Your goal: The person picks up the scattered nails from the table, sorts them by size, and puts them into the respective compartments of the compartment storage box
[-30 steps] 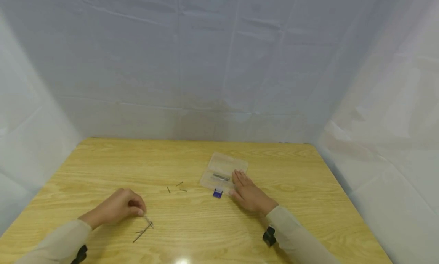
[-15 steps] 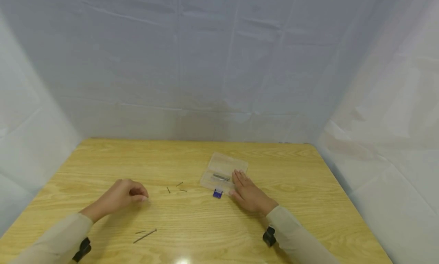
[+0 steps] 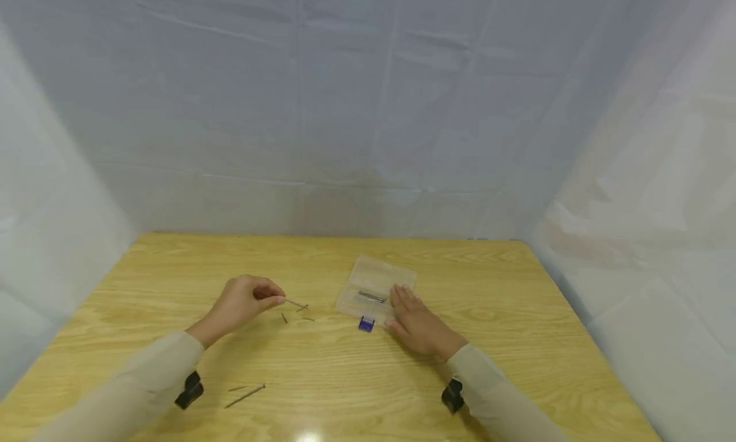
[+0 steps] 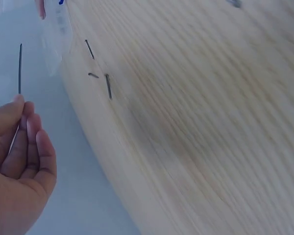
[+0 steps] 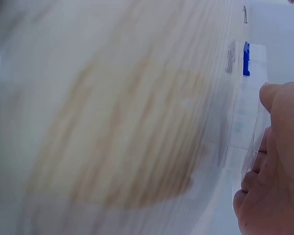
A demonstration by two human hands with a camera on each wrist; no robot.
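Observation:
My left hand (image 3: 244, 301) pinches a long thin nail (image 4: 20, 68) by one end, between thumb and fingertips. In the head view the nail points right, over three short nails (image 3: 284, 317) that lie on the table. A clear plastic box (image 3: 368, 273) stands with its lid laid back, and a few long nails (image 3: 372, 297) lie together inside it. On the box's front edge is a blue latch (image 3: 366, 324). My right hand (image 3: 422, 327) rests with straight fingers along the box's right side; the right wrist view shows its thumb and fingers (image 5: 250, 181) against the clear wall.
Closer to the front edge, a long nail (image 3: 245, 396) and a shorter one (image 3: 237, 388) lie on the wooden table (image 3: 345, 378). White sheeting (image 3: 322, 110) hangs behind the table and along both sides. Each wrist carries a black device (image 3: 190, 391).
The left hand has lifted away from the front nails, carrying the long nail forward and right to the short nails near the box. The right hand stays at the box.

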